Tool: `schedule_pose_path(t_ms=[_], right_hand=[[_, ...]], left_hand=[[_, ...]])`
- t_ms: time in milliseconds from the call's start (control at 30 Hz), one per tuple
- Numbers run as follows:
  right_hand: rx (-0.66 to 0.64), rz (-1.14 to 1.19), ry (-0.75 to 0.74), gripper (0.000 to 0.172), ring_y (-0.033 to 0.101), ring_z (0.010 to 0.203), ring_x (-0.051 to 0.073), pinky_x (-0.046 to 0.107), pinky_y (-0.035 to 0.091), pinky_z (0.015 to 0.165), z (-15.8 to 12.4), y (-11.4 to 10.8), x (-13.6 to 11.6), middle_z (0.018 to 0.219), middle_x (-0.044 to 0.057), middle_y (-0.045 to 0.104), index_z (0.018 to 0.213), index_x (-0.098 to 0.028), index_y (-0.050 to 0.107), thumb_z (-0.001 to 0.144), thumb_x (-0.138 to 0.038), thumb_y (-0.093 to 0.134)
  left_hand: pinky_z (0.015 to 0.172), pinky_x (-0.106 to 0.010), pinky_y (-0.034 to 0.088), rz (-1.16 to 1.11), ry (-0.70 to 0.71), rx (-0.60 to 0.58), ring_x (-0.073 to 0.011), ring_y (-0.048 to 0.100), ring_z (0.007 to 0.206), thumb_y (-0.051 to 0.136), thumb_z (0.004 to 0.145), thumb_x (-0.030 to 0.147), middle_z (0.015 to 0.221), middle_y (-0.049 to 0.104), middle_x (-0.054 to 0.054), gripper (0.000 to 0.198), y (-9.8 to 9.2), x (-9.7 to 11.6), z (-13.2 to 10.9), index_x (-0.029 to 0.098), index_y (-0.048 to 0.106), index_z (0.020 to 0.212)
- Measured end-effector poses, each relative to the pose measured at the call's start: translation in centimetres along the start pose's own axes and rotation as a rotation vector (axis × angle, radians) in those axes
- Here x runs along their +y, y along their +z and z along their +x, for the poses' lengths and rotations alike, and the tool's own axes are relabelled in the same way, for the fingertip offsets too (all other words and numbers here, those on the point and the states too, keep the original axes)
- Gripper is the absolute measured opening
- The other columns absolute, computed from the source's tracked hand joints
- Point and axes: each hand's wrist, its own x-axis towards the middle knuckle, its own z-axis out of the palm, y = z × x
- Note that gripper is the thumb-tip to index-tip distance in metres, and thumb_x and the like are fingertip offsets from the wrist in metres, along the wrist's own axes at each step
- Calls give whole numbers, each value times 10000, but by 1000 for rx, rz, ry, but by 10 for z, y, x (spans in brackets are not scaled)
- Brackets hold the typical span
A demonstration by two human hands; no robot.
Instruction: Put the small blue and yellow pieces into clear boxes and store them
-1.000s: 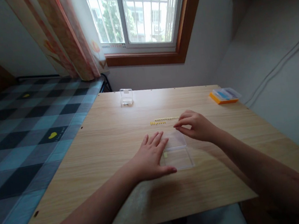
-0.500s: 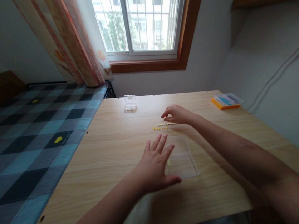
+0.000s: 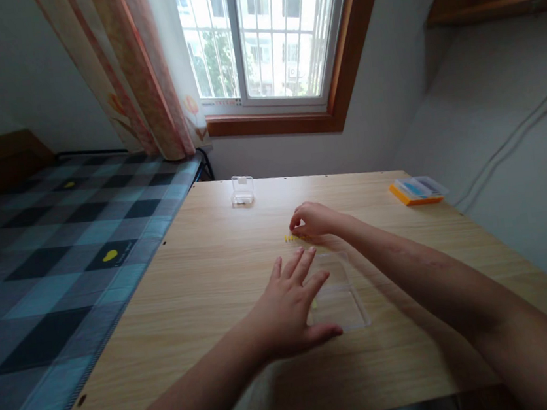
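Note:
My left hand (image 3: pixel 294 301) is spread with fingers apart over the left side of a clear plastic case (image 3: pixel 346 318), which lies open and flat on the table. Beyond it, my right hand (image 3: pixel 312 219) reaches down with thumb and fingertips pinched together at a row of small yellow pieces (image 3: pixel 288 238). Whatever sits between those fingertips is too small to make out. The hand covers the second row of small pieces behind the yellow ones. A bit of yellow (image 3: pixel 314 303) shows by the case, beside my left hand.
A small clear box (image 3: pixel 242 192) with its lid up stands near the table's (image 3: pixel 189 293) far edge. At the far right lies an orange box with a clear lid (image 3: pixel 417 190). A bed with a checked cover (image 3: pixel 105 204) adjoins on the left; the window wall is behind.
My right hand has come down and slightly left onto the rows of pieces, and its fingertips have closed. My left hand stays spread over the case. The whole view has shifted slightly.

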Motion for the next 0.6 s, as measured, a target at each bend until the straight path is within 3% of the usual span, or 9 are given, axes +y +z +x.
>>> schedule_pose_path(t_ms=[100,267,400,500,600], right_hand=[[-6,-1,28,195,677,817,156,226,433,732,3,2,0,946,29,799,949,-253,838,852,-245,670],[11,4,71,196,686,778,152,222,433,695,7,8,-1,896,22,803,899,-248,837,826,-223,657],[67,18,95,174,696,794,163,229,449,704,11,3,-6,890,28,803,885,-237,832,824,-228,670],[142,36,104,181,699,861,164,233,468,772,3,-13,-8,954,33,800,923,-225,825,858,-218,656],[262,62,105,184,688,882,169,255,482,792,-32,-36,-12,976,44,789,962,-212,810,898,-235,639]], left_hand=[[1191,-667,239,-17,54,142,-411,271,1510,621,868,653,1640,295,-220,804,-1,-3,0,178,445,1492],[1129,-544,398,-92,136,514,-335,495,1356,534,961,464,1464,540,-191,533,-5,-13,-1,166,486,1400],[1012,-445,493,-206,50,729,-269,600,1191,485,979,323,1257,656,-136,306,-9,-26,1,184,568,1239],[793,-349,535,-278,-115,761,-223,650,961,493,967,287,1010,696,-84,178,-7,-39,6,187,628,1027],[634,-293,462,-300,-232,651,-172,605,718,509,958,292,778,659,-29,225,-2,-50,10,194,625,791]])
